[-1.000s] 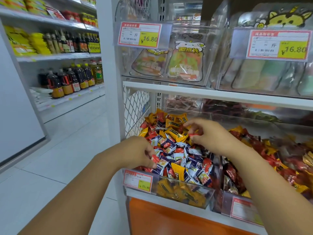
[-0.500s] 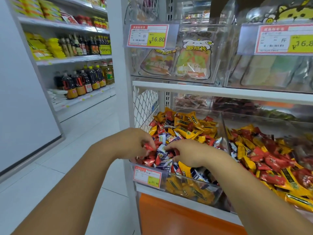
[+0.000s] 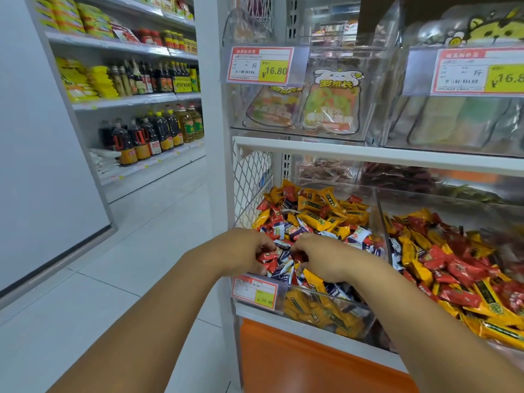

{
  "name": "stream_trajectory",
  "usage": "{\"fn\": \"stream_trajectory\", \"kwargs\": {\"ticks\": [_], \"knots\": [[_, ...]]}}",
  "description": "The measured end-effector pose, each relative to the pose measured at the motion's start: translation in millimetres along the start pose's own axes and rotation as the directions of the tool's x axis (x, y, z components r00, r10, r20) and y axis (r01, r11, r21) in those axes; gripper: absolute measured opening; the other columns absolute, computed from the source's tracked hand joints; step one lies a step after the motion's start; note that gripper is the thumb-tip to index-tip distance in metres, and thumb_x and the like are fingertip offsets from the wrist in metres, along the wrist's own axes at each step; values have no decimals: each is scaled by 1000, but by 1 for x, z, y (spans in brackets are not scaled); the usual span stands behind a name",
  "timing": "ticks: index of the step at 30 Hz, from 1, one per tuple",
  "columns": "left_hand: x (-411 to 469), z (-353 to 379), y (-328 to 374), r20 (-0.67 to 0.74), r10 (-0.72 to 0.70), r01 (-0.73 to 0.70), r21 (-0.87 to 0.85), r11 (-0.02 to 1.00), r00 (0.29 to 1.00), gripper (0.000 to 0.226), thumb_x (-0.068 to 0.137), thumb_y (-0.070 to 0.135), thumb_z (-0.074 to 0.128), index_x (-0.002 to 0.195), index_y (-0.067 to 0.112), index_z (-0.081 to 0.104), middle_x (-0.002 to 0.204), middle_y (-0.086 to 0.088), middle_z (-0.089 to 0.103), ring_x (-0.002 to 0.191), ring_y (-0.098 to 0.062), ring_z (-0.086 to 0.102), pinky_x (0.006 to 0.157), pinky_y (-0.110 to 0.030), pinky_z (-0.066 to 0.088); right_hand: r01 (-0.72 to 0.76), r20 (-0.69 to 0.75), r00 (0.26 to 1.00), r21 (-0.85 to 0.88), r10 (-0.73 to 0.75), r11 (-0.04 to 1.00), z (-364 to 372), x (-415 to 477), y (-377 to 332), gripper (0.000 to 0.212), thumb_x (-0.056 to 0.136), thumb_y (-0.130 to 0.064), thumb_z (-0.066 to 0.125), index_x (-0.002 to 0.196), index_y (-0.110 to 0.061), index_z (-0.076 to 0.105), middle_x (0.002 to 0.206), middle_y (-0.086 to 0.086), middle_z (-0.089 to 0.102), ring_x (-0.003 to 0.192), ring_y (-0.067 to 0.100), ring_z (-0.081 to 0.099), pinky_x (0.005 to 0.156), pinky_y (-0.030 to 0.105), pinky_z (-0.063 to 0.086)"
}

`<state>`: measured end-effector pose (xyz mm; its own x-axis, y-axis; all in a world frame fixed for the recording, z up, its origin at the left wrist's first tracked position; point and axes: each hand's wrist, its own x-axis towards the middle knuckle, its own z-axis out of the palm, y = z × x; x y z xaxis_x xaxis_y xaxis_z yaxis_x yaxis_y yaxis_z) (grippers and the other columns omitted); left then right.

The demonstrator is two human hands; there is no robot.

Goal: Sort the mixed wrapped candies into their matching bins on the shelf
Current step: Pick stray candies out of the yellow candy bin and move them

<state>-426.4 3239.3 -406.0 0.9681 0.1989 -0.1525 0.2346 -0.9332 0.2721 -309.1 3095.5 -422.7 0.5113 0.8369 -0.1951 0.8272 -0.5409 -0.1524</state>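
- Heap of small wrapped candies (image 3: 309, 222), yellow, red and blue-white wrappers mixed together, filling the clear plastic left bin (image 3: 326, 313) on the lower shelf.
- At the front of that heap, just behind the red-and-yellow price tag (image 3: 253, 290), a cluster of red and blue-white pieces (image 3: 279, 258) caught between both hands.
- Left hand (image 3: 243, 252) curled at the bin's front left corner, grip closed on red-wrapped pieces (image 3: 265, 255), fingertips tucked under so the exact count cannot be told.
- Right hand (image 3: 326, 258) now drawn back from the rear of the heap, where it was a second ago, to the front edge close beside the left; fingers bent down into the candies, grip looking pinched on something red, though whether truly clamped cannot be told.
- Judged from that shift: picking at the back finished, hands gathered together to collect or pass the red strays before carrying them off.
- Neighbouring clear bin on the right (image 3: 382, 222), mostly red and yellow wrappers (image 3: 453, 265) with a few blue-white strays near the divider, likely target for the reds; sorting plainly far from done.
- Above, the white shelf board (image 3: 368, 154) and clear upper bins with bagged sweets (image 3: 330, 106); off to the left, a grocery aisle with dark bottles (image 3: 147, 134).
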Motion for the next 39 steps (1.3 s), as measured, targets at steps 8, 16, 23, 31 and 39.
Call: {"fn": "stream_trajectory", "kwargs": {"ticks": [8,16,23,31,39], "knots": [[1,3,-5,-20,31,-30,32,999,999,38,89,29,66,126,33,62,134,6,56,117,-15,52,95,-28,43,-37,0,999,-18,37,999,2,0,-2,35,97,-13,53,132,-12,51,137,11,32,100,28,57,90,34,47],[5,3,-11,-50,35,-41,-124,991,998,23,85,23,71,107,29,73,113,11,66,96,-5,57,79,-17,44,22,-168,986,210,14,977,-6,-12,5,21,95,-15,57,114,-23,60,118,0,57,95,17,54,75,29,46],[5,0,-11,-23,40,-43,-119,992,999,27,88,29,67,116,29,68,114,10,63,101,-10,58,82,-22,46,76,-205,979,266,-21,961,-20,-21,8,33,98,-17,53,125,-34,57,121,-10,46,89,13,57,69,24,47],[4,1,-7,-37,26,-31,-120,992,999,24,87,26,69,110,30,72,119,9,65,93,-4,54,77,-19,42,91,-254,967,399,14,913,-28,-28,11,12,92,-33,61,104,-35,64,110,-12,59,80,17,66,65,27,54],[-13,-21,-16,-182,-104,17,-426,905,978,18,90,9,64,96,25,68,76,-6,73,60,-11,70,51,-21,54,139,-156,984,376,-85,916,-6,-12,-18,14,88,-25,64,101,-23,57,88,-13,56,61,4,49,51,16,36]]}}
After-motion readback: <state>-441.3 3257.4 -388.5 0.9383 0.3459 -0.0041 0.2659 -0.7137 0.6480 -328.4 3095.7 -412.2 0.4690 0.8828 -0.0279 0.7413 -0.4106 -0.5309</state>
